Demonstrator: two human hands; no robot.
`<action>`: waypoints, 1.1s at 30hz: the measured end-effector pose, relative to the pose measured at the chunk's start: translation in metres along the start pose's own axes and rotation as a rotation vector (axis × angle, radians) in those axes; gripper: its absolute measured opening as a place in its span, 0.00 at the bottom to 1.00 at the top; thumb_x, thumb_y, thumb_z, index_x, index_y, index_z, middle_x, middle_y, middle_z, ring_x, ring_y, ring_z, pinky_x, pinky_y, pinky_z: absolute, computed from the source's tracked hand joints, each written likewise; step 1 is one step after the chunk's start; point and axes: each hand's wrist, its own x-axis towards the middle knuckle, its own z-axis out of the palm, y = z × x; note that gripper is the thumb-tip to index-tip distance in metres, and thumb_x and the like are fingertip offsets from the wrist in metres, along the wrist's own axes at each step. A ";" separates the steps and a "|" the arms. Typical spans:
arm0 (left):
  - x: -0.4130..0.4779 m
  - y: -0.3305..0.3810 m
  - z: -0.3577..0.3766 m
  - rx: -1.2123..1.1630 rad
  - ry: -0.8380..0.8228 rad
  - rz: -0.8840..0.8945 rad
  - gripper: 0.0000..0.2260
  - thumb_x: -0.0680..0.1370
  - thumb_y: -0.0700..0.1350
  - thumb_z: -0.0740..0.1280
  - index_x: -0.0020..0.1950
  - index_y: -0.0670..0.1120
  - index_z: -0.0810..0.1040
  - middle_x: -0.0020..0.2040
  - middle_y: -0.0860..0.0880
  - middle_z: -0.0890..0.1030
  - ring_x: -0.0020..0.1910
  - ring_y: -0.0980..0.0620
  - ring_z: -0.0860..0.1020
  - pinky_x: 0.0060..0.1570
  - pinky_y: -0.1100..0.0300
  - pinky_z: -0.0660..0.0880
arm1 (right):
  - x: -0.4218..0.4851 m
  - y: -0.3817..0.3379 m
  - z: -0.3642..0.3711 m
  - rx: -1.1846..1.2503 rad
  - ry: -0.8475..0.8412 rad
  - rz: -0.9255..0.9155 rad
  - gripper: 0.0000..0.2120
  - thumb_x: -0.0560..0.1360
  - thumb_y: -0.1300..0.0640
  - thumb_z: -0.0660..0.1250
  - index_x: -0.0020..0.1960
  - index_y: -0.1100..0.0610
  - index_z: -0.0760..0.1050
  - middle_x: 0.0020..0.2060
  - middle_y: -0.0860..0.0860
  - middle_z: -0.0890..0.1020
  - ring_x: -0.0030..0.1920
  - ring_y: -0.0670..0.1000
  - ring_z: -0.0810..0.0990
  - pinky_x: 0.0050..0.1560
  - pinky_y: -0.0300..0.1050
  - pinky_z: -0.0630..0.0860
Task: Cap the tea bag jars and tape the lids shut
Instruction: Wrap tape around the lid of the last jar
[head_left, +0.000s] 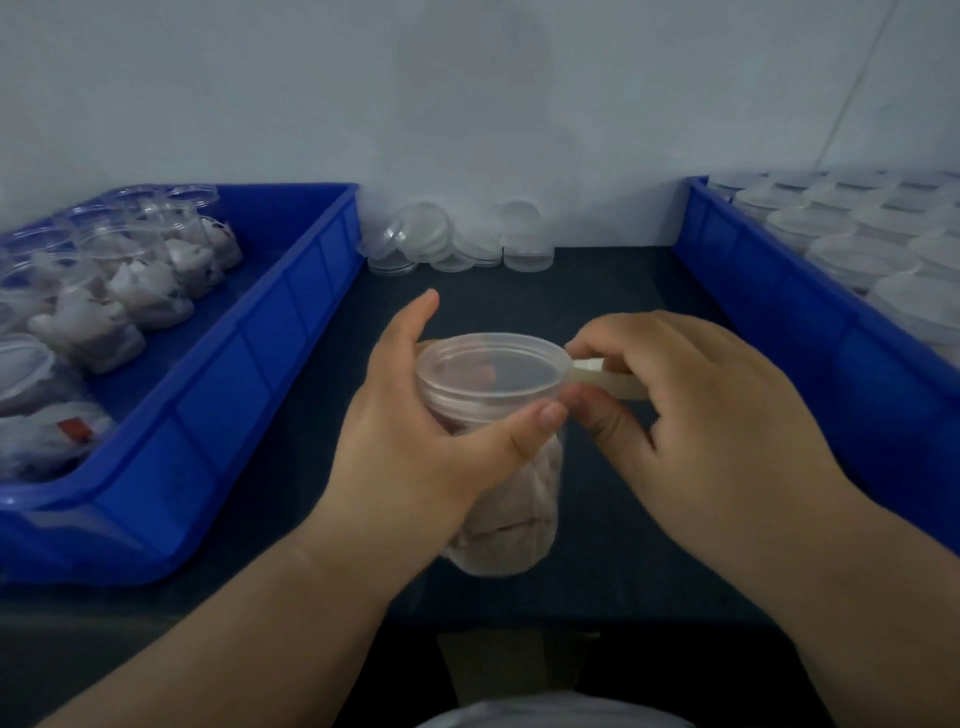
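Sitting between both hands over mid-table (623, 545), lid (491, 371) on: jar (504, 499), base resting or lifted, cannot tell. Wrapped round its neck, left hand (415, 431), fingers mostly hidden behind. Pinching tape (608, 379) against the lid's right edge, right hand (691, 415), fingertips tucked under. Contents blurred by cloudy wall. Close on either side, left bin (234, 415) of open jars (130, 291) and right bin (779, 312), cut off by the frame. Table showing behind, up to loose lids (452, 244)
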 end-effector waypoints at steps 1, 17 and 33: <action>0.001 0.000 -0.001 0.008 0.024 -0.006 0.55 0.50 0.82 0.68 0.75 0.69 0.58 0.58 0.79 0.70 0.61 0.77 0.69 0.49 0.71 0.69 | 0.001 0.001 -0.002 0.023 -0.009 -0.012 0.15 0.77 0.41 0.58 0.53 0.49 0.76 0.39 0.43 0.77 0.38 0.42 0.73 0.38 0.37 0.69; 0.005 0.009 -0.005 -0.398 -0.045 -0.212 0.53 0.41 0.75 0.78 0.66 0.64 0.76 0.63 0.54 0.81 0.60 0.50 0.82 0.63 0.45 0.76 | 0.013 0.014 -0.027 0.274 -0.200 0.019 0.11 0.72 0.36 0.58 0.45 0.36 0.77 0.42 0.31 0.79 0.45 0.33 0.77 0.43 0.22 0.66; 0.005 0.003 -0.004 -0.277 -0.227 -0.103 0.55 0.44 0.76 0.77 0.69 0.63 0.68 0.60 0.62 0.80 0.60 0.58 0.81 0.54 0.59 0.80 | 0.004 0.006 -0.028 0.107 -0.180 0.032 0.07 0.72 0.38 0.59 0.44 0.36 0.73 0.35 0.37 0.76 0.46 0.36 0.74 0.35 0.31 0.62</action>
